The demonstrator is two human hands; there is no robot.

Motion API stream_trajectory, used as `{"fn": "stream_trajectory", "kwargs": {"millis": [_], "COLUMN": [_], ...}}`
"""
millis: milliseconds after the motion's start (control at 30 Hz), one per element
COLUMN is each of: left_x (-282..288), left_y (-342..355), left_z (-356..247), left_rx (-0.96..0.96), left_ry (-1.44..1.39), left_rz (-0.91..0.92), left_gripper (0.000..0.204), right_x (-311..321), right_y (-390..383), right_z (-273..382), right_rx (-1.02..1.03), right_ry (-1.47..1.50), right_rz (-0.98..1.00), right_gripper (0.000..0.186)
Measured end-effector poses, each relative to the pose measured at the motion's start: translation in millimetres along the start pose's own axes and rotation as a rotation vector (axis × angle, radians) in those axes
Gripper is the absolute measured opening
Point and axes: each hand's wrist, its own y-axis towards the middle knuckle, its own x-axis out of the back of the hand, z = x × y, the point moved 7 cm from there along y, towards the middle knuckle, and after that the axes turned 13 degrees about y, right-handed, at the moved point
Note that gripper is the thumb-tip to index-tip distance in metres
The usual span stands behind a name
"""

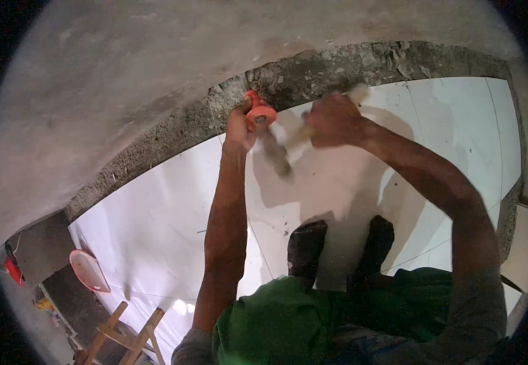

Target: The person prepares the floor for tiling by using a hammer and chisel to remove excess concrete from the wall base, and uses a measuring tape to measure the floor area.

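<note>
My left hand [238, 129] is closed round an orange chisel grip [252, 99] with a round guard, held against the rough mortar strip [297, 74] at the wall's base, just past the white tile edge. My right hand [335, 120] grips a pale-handled hammer [276, 155], blurred by motion; its grey head appears just below the chisel's guard. Both forearms reach over the white tiles [148, 219], where their shadows fall.
A plastered wall [130, 79] curves across the top. At lower left are a red-rimmed white object [89, 269], a wooden frame [110, 322] and a red item [12, 271]. My dark feet [306, 246] rest on the tiles. More exposed rough floor runs along the right edge.
</note>
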Motion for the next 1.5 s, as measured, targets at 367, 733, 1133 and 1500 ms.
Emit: {"fn": "stream_trajectory", "kwargs": {"millis": [367, 733, 1133, 1500], "left_x": [-64, -102, -133, -111], "left_y": [-109, -173, -161, -143], "left_z": [41, 142, 127, 140], "left_rx": [0.031, 0.145, 0.089, 0.175], "left_ry": [0.629, 1.004, 1.757, 1.304], "left_rz": [0.018, 0.218, 0.092, 0.072], "left_gripper": [0.042, 0.047, 0.030, 0.027], "right_x": [16, -117, -151, -176], "right_y": [-169, -304, -285, -291], "right_z": [-55, -107, -139, -168], "right_rx": [0.177, -0.508, -0.311, -0.400], "right_ry": [-0.252, 0.140, 0.112, 0.288], "right_rz": [-0.056, -0.195, -0.522, -0.323], "right_gripper": [0.032, 0.022, 0.028, 0.046]}}
